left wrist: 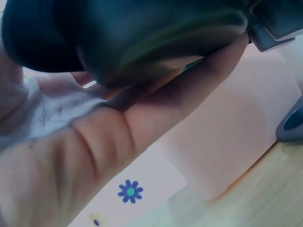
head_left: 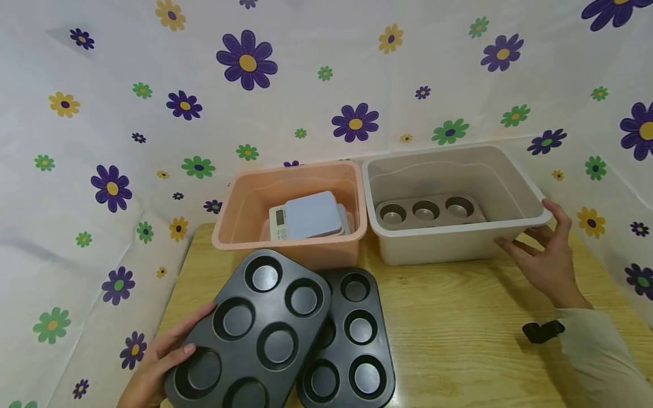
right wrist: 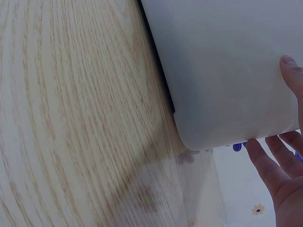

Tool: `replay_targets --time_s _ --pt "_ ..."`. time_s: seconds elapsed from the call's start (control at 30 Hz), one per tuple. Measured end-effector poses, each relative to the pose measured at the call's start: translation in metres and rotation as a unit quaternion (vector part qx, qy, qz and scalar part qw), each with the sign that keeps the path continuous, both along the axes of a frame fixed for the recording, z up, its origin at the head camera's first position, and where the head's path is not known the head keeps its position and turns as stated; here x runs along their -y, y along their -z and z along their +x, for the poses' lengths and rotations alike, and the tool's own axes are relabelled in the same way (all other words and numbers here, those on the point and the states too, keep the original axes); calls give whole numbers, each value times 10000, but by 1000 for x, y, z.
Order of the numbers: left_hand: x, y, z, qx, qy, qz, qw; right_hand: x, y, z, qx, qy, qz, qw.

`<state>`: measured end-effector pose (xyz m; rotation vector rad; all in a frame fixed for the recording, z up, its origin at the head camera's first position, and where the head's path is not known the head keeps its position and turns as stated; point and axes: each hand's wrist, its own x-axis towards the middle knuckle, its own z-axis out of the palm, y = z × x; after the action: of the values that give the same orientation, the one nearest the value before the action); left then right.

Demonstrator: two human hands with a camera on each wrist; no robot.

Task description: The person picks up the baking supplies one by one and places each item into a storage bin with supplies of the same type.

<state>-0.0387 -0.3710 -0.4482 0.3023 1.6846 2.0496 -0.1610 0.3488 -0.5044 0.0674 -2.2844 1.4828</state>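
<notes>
My left hand [head_left: 155,360] grips the left edge of a dark six-cup muffin tin [head_left: 258,315], thumb on top and fingers beneath. This tin is tilted and overlaps a second dark muffin tin [head_left: 340,352] lying on the table. In the left wrist view, the underside of a cup [left wrist: 156,42] sits over my fingers. My right hand [head_left: 550,262] holds the right front corner of a white plastic bin [head_left: 433,248], thumb against the front wall and fingers around the side by the rim. Inside that bin lies a lighter, champagne-coloured muffin tin [head_left: 435,221], partly hidden by the front wall.
A peach plastic bin [head_left: 326,255] stands left of the white one, holding a kitchen scale [head_left: 308,218] with a small display. Both bins stand at the back of the wooden table [head_left: 449,317], before a flower-print cloth [head_left: 306,102].
</notes>
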Motion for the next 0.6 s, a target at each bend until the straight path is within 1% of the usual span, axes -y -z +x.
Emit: replay_targets --time_s 0.07,0.13,0.27,0.4,0.5,0.6 --pt "-4 -3 -6 -265 19 -62 9996 -1 0 0 -40 -5 -8 10000" --pt "-9 -7 -12 -431 79 53 9990 -1 0 0 -55 8 2 10000" --pt "-17 -14 -26 -729 406 514 9952 -1 1 0 -64 21 -3 10000" --pt "-26 -19 -44 -1138 834 859 9863 0 1 1 -64 3 -8 10000" --pt "-33 -24 -56 -1245 1037 992 9818 1 0 1 -79 -18 -18 10000" --pt "-40 -32 -67 -1138 1095 980 9826 1 -1 2 -110 -22 -26 9999"
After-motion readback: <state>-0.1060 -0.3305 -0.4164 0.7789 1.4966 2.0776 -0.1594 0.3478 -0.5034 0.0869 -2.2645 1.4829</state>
